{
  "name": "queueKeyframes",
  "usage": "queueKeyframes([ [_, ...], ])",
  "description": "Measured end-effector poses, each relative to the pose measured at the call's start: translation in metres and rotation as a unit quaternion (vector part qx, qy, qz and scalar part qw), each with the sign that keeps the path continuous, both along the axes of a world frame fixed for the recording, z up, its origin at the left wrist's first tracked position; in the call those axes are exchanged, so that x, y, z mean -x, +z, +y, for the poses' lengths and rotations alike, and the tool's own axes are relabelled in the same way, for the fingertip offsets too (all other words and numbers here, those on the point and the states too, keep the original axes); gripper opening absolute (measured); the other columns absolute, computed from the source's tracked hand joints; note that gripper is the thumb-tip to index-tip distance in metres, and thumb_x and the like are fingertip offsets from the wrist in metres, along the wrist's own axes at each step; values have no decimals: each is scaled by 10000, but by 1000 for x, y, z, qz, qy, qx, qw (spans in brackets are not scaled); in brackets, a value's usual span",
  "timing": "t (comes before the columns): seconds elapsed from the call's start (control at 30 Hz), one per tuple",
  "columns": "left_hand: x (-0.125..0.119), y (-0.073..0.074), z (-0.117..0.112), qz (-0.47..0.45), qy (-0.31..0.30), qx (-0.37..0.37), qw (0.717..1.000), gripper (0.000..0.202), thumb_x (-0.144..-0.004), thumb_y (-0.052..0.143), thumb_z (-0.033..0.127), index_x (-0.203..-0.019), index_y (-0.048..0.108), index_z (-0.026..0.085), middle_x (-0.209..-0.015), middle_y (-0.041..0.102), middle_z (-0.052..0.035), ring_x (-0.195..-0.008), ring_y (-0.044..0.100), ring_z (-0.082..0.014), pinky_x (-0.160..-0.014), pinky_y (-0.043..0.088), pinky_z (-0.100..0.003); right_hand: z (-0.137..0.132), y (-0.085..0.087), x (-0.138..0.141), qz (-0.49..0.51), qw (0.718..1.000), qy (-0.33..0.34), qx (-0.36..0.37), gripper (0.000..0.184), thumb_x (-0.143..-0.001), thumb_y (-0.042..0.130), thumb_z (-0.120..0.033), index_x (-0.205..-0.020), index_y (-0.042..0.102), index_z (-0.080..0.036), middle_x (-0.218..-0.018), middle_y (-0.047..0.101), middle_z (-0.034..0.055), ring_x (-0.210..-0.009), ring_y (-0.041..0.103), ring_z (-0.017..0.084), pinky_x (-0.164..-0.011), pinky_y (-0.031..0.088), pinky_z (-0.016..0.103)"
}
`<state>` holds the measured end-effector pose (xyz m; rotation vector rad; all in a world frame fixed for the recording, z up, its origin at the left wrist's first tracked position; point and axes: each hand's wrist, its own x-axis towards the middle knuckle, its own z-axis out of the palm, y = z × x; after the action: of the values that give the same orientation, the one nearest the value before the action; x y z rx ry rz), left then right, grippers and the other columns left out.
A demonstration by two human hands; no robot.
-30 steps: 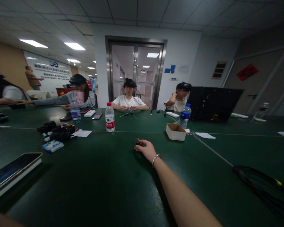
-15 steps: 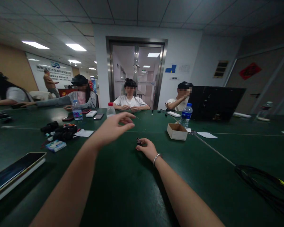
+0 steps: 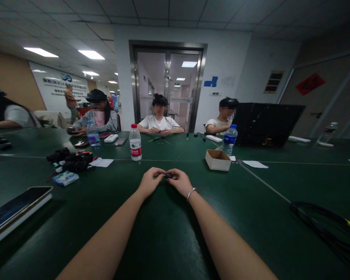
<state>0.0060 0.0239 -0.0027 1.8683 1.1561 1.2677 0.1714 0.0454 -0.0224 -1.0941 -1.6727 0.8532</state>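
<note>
A small dark object (image 3: 168, 175) is pinched between my hands, low over the green table (image 3: 163, 233); its exact kind is too small to make out. My right hand (image 3: 181, 182) is closed on it from the right, with a silver bracelet on the wrist. From the left, my left hand (image 3: 149, 182) meets it with thumb and fingertips together. The fingertips of both hands nearly touch and partly cover the object. Beyond my left hand stands a red-capped water bottle (image 3: 135, 143).
An open cardboard box (image 3: 218, 160) and a blue-capped bottle (image 3: 230, 140) stand right of centre. Black gear (image 3: 76, 160), a tissue pack (image 3: 65, 178) and a phone (image 3: 17, 210) lie left. Coiled cables (image 3: 323, 221) lie right. Several people sit across the table, one behind a monitor (image 3: 268, 124).
My left hand has come down and back from near the red-capped bottle to the small dark object in my right hand. The right hand has stayed almost in place.
</note>
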Motion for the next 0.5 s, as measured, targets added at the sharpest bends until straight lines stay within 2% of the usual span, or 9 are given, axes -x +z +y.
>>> queueKeyframes([
  [0.17,4,-10,8,-46,-29,71,996,272,-727,593,348,-920,636,160,-912,646,-73,-854,593,-195,-795,470,-309,0,3,-3,45,997,49,31,243,-693,592,-140,-931,638,-149,-789,610,23,-598,566,110,-569,486,225],
  [0.33,3,-15,12,-49,-6,76,996,316,-741,551,409,-901,629,148,-801,640,-62,-740,589,-172,-650,469,-265,-4,9,-3,88,993,31,69,305,-671,617,-86,-972,602,-133,-854,590,38,-605,576,104,-586,497,238],
  [0.5,4,-19,13,-29,8,78,997,353,-776,472,457,-905,618,163,-778,626,-41,-696,574,-154,-607,454,-250,-6,12,-4,78,994,26,73,274,-656,633,-75,-923,620,-133,-834,579,21,-564,558,83,-577,474,225],
])
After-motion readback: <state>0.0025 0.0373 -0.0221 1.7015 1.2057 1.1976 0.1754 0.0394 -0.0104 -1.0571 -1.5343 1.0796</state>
